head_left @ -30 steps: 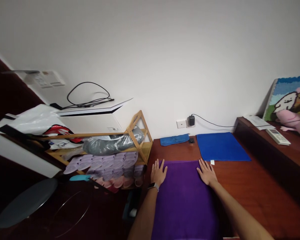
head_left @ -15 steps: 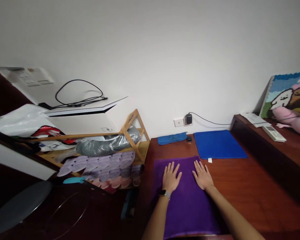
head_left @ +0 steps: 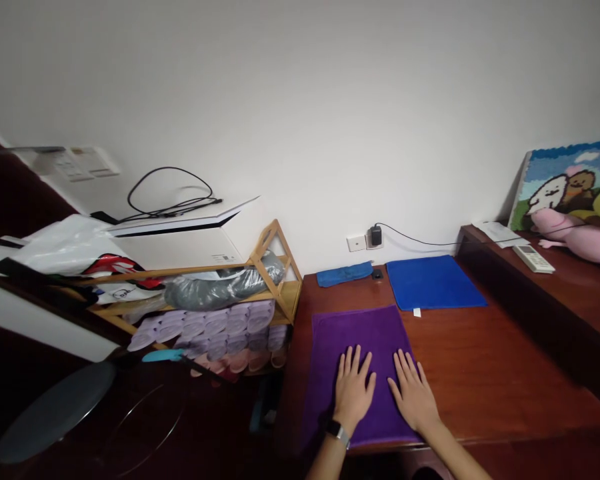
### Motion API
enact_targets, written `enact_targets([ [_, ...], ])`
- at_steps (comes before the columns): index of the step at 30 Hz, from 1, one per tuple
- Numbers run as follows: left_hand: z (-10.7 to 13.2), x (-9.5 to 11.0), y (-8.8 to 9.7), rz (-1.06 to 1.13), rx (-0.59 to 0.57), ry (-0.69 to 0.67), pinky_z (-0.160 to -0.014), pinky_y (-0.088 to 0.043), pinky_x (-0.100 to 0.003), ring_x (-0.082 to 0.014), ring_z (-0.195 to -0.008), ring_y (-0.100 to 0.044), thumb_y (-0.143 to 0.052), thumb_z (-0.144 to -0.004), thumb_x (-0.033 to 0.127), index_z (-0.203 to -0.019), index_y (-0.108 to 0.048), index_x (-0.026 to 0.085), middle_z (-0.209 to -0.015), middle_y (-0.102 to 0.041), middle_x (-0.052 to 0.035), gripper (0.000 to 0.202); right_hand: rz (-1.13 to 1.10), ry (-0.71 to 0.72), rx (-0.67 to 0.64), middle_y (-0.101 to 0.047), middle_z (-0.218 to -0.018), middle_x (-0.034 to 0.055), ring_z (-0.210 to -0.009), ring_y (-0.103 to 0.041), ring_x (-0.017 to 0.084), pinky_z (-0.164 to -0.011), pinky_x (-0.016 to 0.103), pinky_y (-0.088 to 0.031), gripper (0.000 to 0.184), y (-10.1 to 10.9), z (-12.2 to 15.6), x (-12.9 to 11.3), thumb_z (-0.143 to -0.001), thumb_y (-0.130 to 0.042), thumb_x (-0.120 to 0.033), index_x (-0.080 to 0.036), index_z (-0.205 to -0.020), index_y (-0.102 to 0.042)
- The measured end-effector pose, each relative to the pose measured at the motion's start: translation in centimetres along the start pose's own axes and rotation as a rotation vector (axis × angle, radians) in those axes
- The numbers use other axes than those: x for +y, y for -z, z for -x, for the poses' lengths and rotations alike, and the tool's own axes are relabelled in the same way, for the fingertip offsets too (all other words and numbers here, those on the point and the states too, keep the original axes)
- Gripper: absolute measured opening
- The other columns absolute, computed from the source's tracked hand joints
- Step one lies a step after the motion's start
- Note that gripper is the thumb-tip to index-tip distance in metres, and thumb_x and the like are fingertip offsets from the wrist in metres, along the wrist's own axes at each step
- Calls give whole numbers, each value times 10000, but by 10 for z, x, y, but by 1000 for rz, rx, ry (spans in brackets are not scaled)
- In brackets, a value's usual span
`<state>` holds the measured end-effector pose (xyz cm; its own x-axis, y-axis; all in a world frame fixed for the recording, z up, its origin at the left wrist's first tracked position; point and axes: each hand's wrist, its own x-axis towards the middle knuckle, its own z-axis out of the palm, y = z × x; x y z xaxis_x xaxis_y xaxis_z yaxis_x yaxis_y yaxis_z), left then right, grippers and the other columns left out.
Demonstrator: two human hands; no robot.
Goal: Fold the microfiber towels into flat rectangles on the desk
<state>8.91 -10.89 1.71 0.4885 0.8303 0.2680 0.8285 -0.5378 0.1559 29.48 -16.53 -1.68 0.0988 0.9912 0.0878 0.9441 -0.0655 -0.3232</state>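
A purple cloth [head_left: 353, 330] lies spread flat on the reddish-brown wooden table [head_left: 485, 373], its near edge close to the table's front edge. My left hand [head_left: 354, 392] rests palm down on its middle, fingers apart, with a watch on the wrist. To the right, my right hand [head_left: 413, 393] is also palm down with fingers spread, over the cloth's right edge. Farther back lies a flat blue cloth [head_left: 433, 283] with a white tag. A narrow folded blue cloth [head_left: 345, 274] lies along the wall, beside a small black object [head_left: 377, 275].
A wooden rack [head_left: 285, 293] at left holds lilac and pink slippers [head_left: 230, 327] and a white box [head_left: 190, 240]. A black plug [head_left: 375, 235] sits in the wall socket. On the raised right surface are a remote [head_left: 533, 259], a pink plush toy [head_left: 575, 237] and a picture [head_left: 545, 173].
Both hands have slid toward me over the purple cloth, from its far part to its middle and near part. The view has shifted slightly. The blue cloths stay put.
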Motion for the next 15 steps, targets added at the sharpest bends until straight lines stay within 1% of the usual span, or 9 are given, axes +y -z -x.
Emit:
enact_targets([
  [2, 8, 9, -4, 8, -29, 41, -1263, -335, -596, -315, -1577, -333, -431, -1067, 492, -1616, -403, 382, -1710, -377, -36, 561, -4, 10, -18, -226, -1737, 43, -1624, -178, 287, -1328, 536, -112, 745, -2, 17, 1, -1054, -232, -625, -215, -1674, -270],
  [4, 10, -2, -2, -12, -58, 101, -1269, -322, -582, -311, -1570, -349, -455, -1054, 527, -1614, -407, 387, -1704, -388, -42, 579, -5, 22, -49, -226, -1736, 43, -1623, -183, 279, -1327, 538, -121, 743, 4, 22, 3, -1056, -225, -627, -212, -1671, -276],
  [6, 10, -28, 6, -56, -81, 176, -1268, -319, -574, -319, -1567, -355, -477, -1041, 549, -1607, -427, 374, -1700, -395, -56, 595, -6, 40, -78, -224, -1737, 49, -1624, -183, 269, -1326, 532, -132, 756, 12, 19, 5, -1057, -216, -633, -194, -1670, -271],
  [8, 14, -60, 15, -103, -89, 244, -1257, -338, -562, -325, -1564, -361, -471, -1044, 540, -1603, -442, 345, -1695, -402, -70, 592, -6, 61, -90, -218, -1739, 55, -1625, -179, 260, -1327, 519, -135, 770, 19, 17, 5, -1057, -209, -639, -177, -1670, -264],
  [10, 22, -89, 25, -135, -93, 273, -1251, -355, -536, -313, -1559, -372, -442, -1062, 499, -1603, -448, 309, -1693, -404, -85, 573, -3, 72, -84, -218, -1740, 57, -1625, -178, 256, -1329, 507, -133, 768, 22, 16, 5, -1058, -210, -633, -170, -1669, -265],
  [11, 26, -98, 28, -149, -93, 279, -1251, -359, -525, -306, -1555, -382, -427, -1070, 467, -1600, -455, 287, -1687, -412, -95, 560, -2, 71, -80, -220, -1740, 58, -1624, -180, 256, -1328, 506, -133, 759, 23, 16, 4, -1060, -216, -622, -172, -1669, -270],
  [13, 33, -102, 33, -174, -73, 287, -1253, -361, -520, -297, -1545, -400, -393, -1080, 390, -1588, -474, 244, -1665, -446, -112, 535, -4, 61, -76, -227, -1738, 63, -1623, -186, 262, -1326, 511, -137, 740, 23, 17, 2, -1060, -236, -601, -179, -1667, -283],
  [14, 35, -96, 34, -181, -48, 284, -1256, -358, -524, -295, -1543, -404, -376, -1081, 356, -1583, -482, 228, -1654, -462, -117, 528, -6, 56, -76, -232, -1737, 67, -1622, -188, 263, -1326, 513, -139, 735, 23, 18, 2, -1060, -246, -594, -180, -1665, -290],
  [15, 35, -84, 33, -182, -16, 271, -1259, -355, -529, -292, -1546, -399, -359, -1082, 330, -1580, -485, 215, -1648, -471, -120, 527, -7, 51, -79, -236, -1736, 73, -1622, -188, 264, -1326, 512, -140, 733, 23, 18, 1, -1059, -252, -588, -177, -1664, -294],
])
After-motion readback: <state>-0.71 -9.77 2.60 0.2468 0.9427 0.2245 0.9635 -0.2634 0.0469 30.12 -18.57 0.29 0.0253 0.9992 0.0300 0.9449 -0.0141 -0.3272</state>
